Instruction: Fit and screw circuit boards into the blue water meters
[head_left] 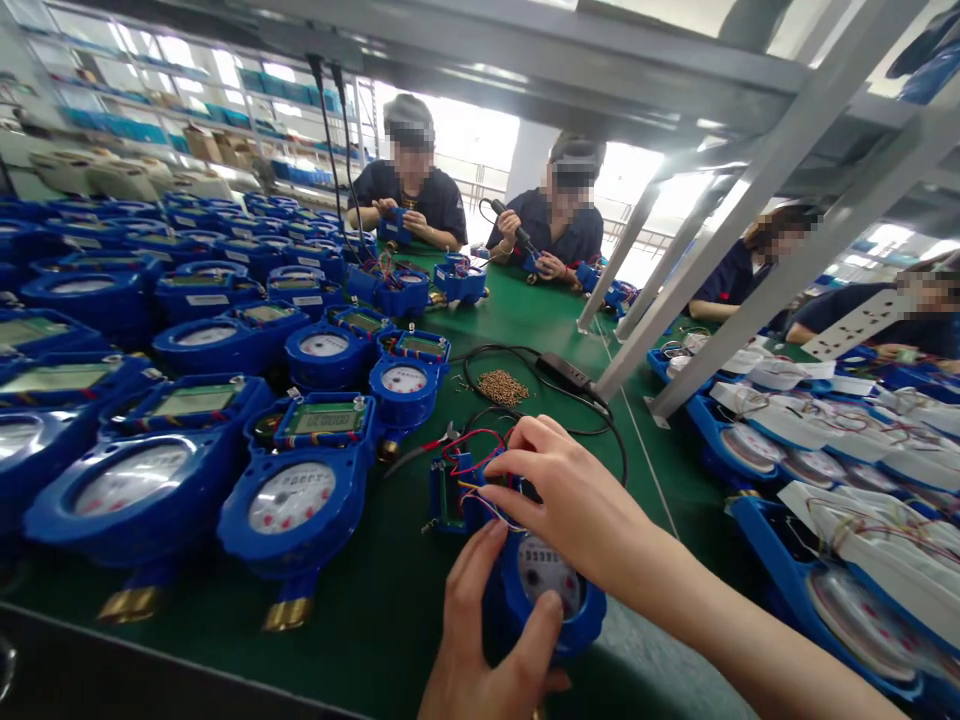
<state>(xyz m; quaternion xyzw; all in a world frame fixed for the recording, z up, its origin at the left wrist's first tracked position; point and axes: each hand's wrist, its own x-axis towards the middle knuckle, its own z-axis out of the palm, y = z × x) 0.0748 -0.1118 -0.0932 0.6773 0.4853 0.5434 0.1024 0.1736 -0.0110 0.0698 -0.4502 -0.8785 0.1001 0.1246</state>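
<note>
A blue water meter with a round white dial lies on the green table in front of me. My left hand wraps round its body from below, thumb on the dial rim. My right hand reaches in from the right, its fingers pinched at the thin coloured wires coming out of the meter's open blue electronics box. What the fingertips pinch is too small to make out beyond the wires.
Several finished blue meters fill the table's left side. A pile of small brass screws and a black cable with adapter lie beyond. More meters with white parts crowd the right. Slanted grey frame posts rise nearby. Other people work across the table.
</note>
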